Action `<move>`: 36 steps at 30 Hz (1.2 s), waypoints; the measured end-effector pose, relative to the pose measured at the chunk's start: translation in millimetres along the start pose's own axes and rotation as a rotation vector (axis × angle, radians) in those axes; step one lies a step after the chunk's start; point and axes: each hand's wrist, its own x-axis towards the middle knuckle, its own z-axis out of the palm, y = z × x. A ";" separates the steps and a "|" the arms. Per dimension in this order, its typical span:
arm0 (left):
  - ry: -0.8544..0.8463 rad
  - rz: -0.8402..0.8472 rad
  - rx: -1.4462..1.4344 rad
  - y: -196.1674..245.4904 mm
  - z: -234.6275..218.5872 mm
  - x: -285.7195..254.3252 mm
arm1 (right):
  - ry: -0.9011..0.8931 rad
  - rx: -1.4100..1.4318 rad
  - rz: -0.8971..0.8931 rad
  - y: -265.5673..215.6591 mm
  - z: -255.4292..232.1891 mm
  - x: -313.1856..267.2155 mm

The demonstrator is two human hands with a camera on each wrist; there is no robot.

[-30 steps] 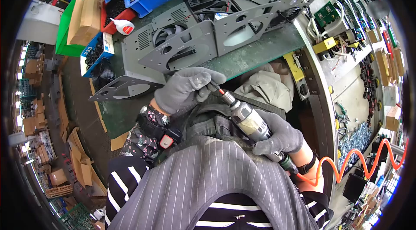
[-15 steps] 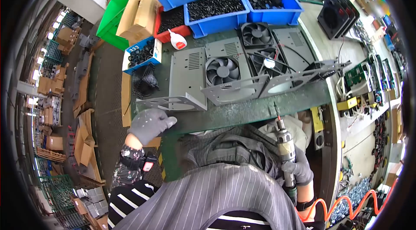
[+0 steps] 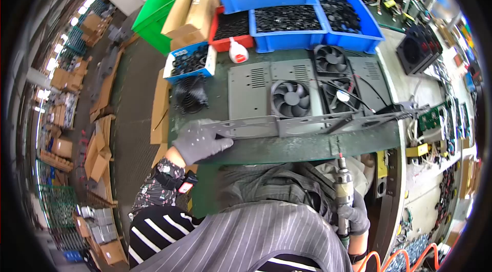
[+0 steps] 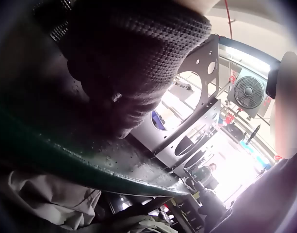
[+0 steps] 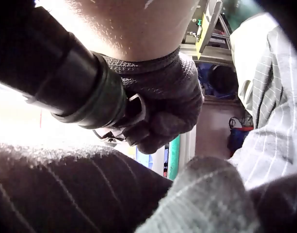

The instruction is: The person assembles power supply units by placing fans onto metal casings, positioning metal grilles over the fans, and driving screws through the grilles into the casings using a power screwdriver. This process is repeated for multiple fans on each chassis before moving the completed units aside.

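In the head view my gloved left hand (image 3: pixel 201 141) grips the left end of a grey metal bracket (image 3: pixel 246 127), thumb in front of its upright flange; the other fingers are partly hidden. The left wrist view shows the glove (image 4: pixel 134 63) against flanges with round cutouts (image 4: pixel 206 63). Lower right, my gloved right hand (image 3: pixel 354 214) holds a power screwdriver (image 3: pixel 344 190) upright in the picture. Something thin and dark shows beyond its red-marked bit, too small to identify. In the right wrist view, the glove (image 5: pixel 160 97) curls round the tool, whose dark end (image 5: pixel 85 87) is nearest the camera.
Several brackets stand side by side, with black fans (image 3: pixel 292 98) on them. Behind are blue bins (image 3: pixel 287 41), a red bin (image 3: pixel 230 44), a white bottle (image 3: pixel 238 52) and a small box (image 3: pixel 192 74). Wire guards (image 3: pixel 190 95) lie left; an orange coiled hose (image 3: pixel 405 259) hangs lower right.
My left hand left the screwdriver's tip, went to the leftmost bracket, then moved right with it; that bracket now lines up beside the others. The right hand and screwdriver moved away from the left hand.
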 end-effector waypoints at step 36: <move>0.360 0.325 -0.572 97.0 21.2 -2.0 | -0.161 -0.102 -0.042 -19.8 9.8 -32.1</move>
